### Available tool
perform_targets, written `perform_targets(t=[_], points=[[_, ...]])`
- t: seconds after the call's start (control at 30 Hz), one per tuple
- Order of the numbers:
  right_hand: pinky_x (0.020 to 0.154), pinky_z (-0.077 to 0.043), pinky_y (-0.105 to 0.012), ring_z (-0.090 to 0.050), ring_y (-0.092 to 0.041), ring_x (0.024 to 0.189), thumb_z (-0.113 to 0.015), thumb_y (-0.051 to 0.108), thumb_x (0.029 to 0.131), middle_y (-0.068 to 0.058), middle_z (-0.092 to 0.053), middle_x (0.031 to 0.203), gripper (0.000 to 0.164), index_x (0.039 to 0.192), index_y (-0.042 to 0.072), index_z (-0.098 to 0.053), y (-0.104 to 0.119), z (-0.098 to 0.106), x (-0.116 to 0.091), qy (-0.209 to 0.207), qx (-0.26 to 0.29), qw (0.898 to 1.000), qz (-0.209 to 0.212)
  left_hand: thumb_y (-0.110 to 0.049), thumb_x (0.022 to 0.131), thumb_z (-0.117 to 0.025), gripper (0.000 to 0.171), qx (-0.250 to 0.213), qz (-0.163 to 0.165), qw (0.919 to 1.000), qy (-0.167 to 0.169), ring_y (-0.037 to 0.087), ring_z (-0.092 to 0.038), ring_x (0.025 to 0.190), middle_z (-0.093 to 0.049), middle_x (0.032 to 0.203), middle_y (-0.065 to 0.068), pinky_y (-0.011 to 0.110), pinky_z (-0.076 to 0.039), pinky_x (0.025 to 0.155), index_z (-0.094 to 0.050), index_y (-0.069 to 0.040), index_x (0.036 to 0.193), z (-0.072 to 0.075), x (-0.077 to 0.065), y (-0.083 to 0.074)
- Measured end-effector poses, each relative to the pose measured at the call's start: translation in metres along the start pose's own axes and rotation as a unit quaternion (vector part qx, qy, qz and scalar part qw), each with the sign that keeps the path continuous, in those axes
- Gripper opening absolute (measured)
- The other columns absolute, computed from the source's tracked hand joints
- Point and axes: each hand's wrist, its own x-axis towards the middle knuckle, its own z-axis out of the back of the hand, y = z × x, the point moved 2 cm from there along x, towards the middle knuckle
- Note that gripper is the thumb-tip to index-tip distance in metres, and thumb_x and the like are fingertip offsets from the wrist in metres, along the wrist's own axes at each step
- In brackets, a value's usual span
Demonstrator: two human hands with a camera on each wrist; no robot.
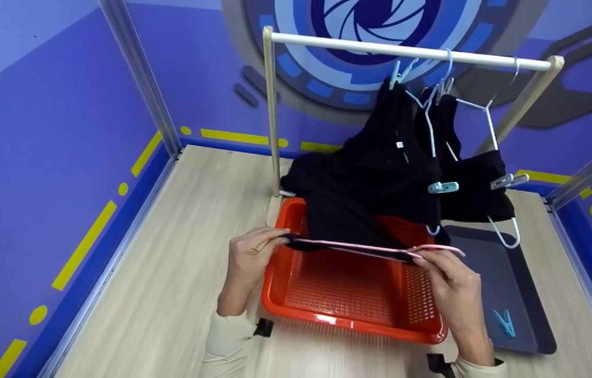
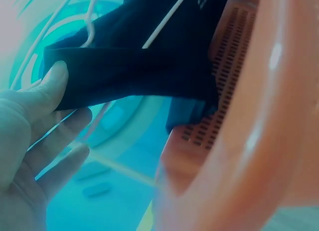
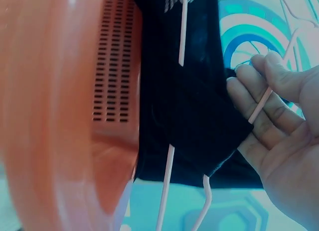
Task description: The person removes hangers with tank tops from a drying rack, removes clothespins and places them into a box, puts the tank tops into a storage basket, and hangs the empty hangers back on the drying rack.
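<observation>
Over the red basket (image 1: 338, 324), both hands hold up a black garment (image 2: 114, 74) with a thin pink hanger (image 1: 348, 245) running through it. My left hand (image 1: 249, 256) pinches the garment's edge between thumb and fingertips, its other fingers spread in the left wrist view. At the hook end, my right hand (image 1: 456, 286) grips the pink hanger between thumb and fingers, right beside the cloth. In the right wrist view the pink wire passes in and out of the black cloth (image 3: 199, 101). The garment's lower part hangs away from me, overlapping the basket.
Behind the basket stands a rack with a white bar (image 1: 338, 45). Black clothes (image 1: 380, 178) hang there on hangers, held by clothespins (image 1: 443, 187). To the right lies a grey tray (image 1: 490, 273) with a light-blue clothespin (image 1: 506, 324) in it.
</observation>
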Motion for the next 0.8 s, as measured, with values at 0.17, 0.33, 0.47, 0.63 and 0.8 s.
perform_targets(t=[0.17, 0.33, 0.47, 0.63, 0.8], points=[[0.086, -0.048, -0.008, -0.066, 0.003, 0.096, -0.077, -0.029, 0.076, -0.015, -0.076, 0.095, 0.036, 0.099, -0.001, -0.082, -0.008, 0.009, -0.005, -0.014, 0.025, 0.999, -0.026, 0.002, 0.081, -0.088, 0.020, 0.019, 0.024, 0.9993, -0.023, 0.021, -0.077, 0.081, -0.080, 0.094, 0.003, 0.020, -0.057, 0.071, -0.085, -0.003, 0.100, 0.008, -0.001, 0.005], [0.081, -0.050, -0.008, -0.068, 0.001, 0.089, -0.074, -0.031, 0.077, -0.019, -0.074, 0.090, 0.034, 0.099, -0.006, -0.081, -0.016, 0.014, -0.006, -0.023, 0.051, 0.998, -0.042, 0.002, 0.082, -0.087, 0.018, 0.021, 0.042, 0.9984, -0.031, 0.022, -0.078, 0.083, -0.081, 0.095, 0.003, 0.021, -0.059, 0.075, -0.085, -0.005, 0.099, 0.012, -0.004, 0.012], [0.080, -0.053, -0.010, -0.071, -0.001, 0.087, -0.070, -0.034, 0.078, -0.021, -0.074, 0.090, 0.035, 0.100, -0.008, -0.080, -0.019, 0.017, -0.006, -0.029, 0.074, 0.995, -0.055, 0.002, 0.083, -0.087, 0.017, 0.019, 0.053, 0.9976, -0.040, 0.023, -0.078, 0.085, -0.081, 0.094, 0.003, 0.021, -0.058, 0.077, -0.085, -0.005, 0.098, 0.014, -0.006, 0.015], [0.082, -0.054, -0.012, -0.073, -0.004, 0.089, -0.069, -0.033, 0.079, -0.024, -0.075, 0.093, 0.033, 0.101, -0.010, -0.079, -0.019, 0.017, -0.007, -0.023, 0.091, 0.995, -0.038, -0.001, 0.085, -0.086, 0.014, 0.017, 0.075, 0.9964, -0.036, 0.020, -0.078, 0.086, -0.081, 0.095, 0.002, 0.020, -0.058, 0.079, -0.085, -0.006, 0.098, 0.012, -0.008, 0.015], [0.082, -0.054, -0.013, -0.073, -0.004, 0.091, -0.069, -0.033, 0.078, -0.025, -0.074, 0.093, 0.033, 0.101, -0.012, -0.079, -0.015, 0.015, -0.005, -0.024, 0.098, 0.995, -0.022, -0.002, 0.086, -0.086, 0.013, 0.003, 0.106, 0.9941, -0.025, 0.020, -0.078, 0.088, -0.081, 0.095, 0.002, 0.021, -0.057, 0.081, -0.085, -0.006, 0.098, 0.010, -0.009, 0.014]])
